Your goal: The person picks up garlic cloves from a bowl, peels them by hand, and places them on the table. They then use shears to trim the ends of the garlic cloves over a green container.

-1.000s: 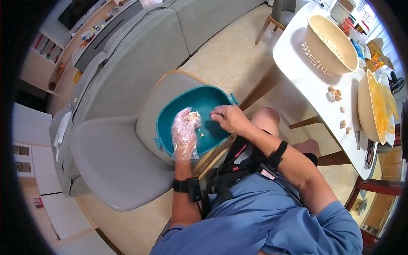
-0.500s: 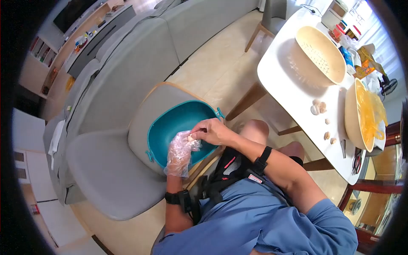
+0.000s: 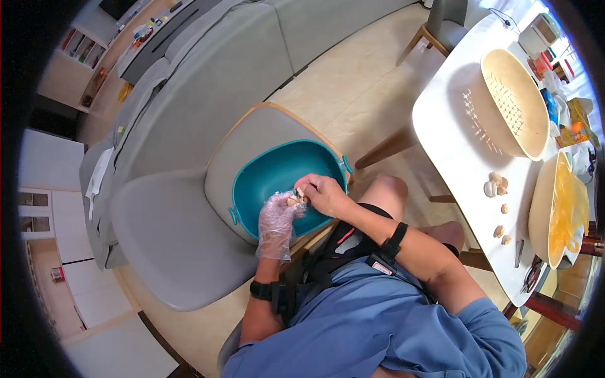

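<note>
My left hand (image 3: 277,217), in a clear plastic glove, is closed around a small pale garlic clove (image 3: 295,200) above the teal basin (image 3: 252,184). The bare fingers of my right hand (image 3: 324,194) pinch at the same clove from the other side, and what lies between those fingertips is mostly hidden. The basin rests on the seat of a grey chair (image 3: 220,160). On the white table (image 3: 457,135) to the right lie several garlic pieces (image 3: 496,184), some bunched together and others apart.
A cream basket with holes (image 3: 513,104) stands on the table, with a second cream basket (image 3: 548,214) holding a yellow plastic bag (image 3: 570,211) nearer me. A small knife (image 3: 518,253) and scissors (image 3: 534,274) lie near the table edge. A grey sofa (image 3: 214,75) stands beyond the chair.
The view has shifted, so the chair, basin and table sit further right or lower in it. My hands stay together over the basin, with the right fingers slightly moved at the clove.
</note>
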`<control>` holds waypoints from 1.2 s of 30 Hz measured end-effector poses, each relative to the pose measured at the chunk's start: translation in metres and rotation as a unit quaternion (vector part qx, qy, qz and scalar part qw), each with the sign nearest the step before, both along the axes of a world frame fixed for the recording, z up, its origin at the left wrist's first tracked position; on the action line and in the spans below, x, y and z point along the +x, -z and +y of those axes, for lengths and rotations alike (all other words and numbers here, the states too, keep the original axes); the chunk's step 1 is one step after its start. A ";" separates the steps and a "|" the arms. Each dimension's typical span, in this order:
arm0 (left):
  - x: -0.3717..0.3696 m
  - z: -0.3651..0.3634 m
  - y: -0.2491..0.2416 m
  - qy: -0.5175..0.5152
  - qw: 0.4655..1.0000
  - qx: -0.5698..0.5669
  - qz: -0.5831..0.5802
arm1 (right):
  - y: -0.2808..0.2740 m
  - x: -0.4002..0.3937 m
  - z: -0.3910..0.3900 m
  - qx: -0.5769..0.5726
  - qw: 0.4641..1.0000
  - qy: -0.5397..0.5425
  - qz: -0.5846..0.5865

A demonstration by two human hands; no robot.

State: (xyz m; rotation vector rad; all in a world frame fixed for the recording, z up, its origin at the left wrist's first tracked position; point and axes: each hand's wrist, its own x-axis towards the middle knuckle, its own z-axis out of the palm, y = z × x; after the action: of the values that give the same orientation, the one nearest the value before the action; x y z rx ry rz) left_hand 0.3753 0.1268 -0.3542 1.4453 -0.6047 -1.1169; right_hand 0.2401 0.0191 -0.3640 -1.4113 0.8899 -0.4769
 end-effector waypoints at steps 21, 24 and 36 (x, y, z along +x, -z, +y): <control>-0.003 0.013 0.012 0.014 0.999 0.034 0.015 | 0.002 -0.003 0.015 0.043 0.997 -0.040 0.050; -0.004 0.016 0.020 0.000 0.999 0.023 0.038 | 0.009 0.002 0.020 0.004 0.999 -0.034 0.041; 0.000 0.008 0.002 0.016 0.995 0.094 0.013 | 0.009 -0.014 0.014 0.092 0.993 -0.073 0.000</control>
State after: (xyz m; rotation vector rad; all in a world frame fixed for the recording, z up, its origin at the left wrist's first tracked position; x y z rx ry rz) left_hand 0.3756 0.1348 -0.3561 1.5845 -0.5171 -1.2420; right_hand 0.2256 0.0333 -0.3728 -1.2963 0.8038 -0.2773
